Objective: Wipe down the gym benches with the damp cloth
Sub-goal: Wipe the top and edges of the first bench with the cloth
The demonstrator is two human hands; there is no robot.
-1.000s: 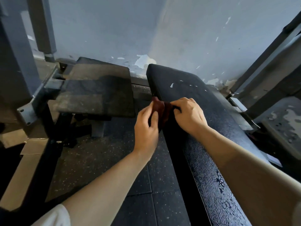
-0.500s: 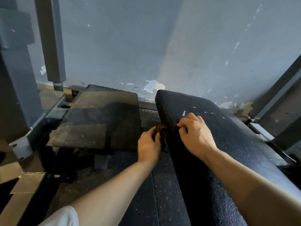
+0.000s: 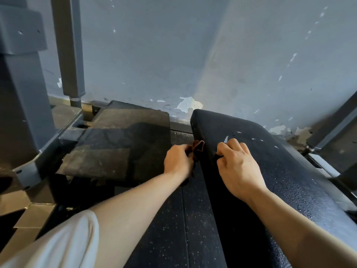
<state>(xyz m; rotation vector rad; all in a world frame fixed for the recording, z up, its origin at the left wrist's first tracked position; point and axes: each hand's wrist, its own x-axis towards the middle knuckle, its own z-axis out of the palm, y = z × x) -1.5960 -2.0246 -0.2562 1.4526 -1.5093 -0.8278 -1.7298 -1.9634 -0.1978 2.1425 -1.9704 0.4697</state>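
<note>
My left hand [image 3: 178, 161] pinches the dark reddish-brown cloth [image 3: 199, 148] against the left side edge of the long black padded bench [image 3: 289, 180]; my right hand [image 3: 238, 167] rests on top, fingers curled at that edge.

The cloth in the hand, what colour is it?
Dark reddish-brown cloth, seen in the head view.

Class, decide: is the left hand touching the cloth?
Touching. The head view shows the left hand with its fingers curled around the dark red cloth, which sticks out above them beside the bench edge.
</note>
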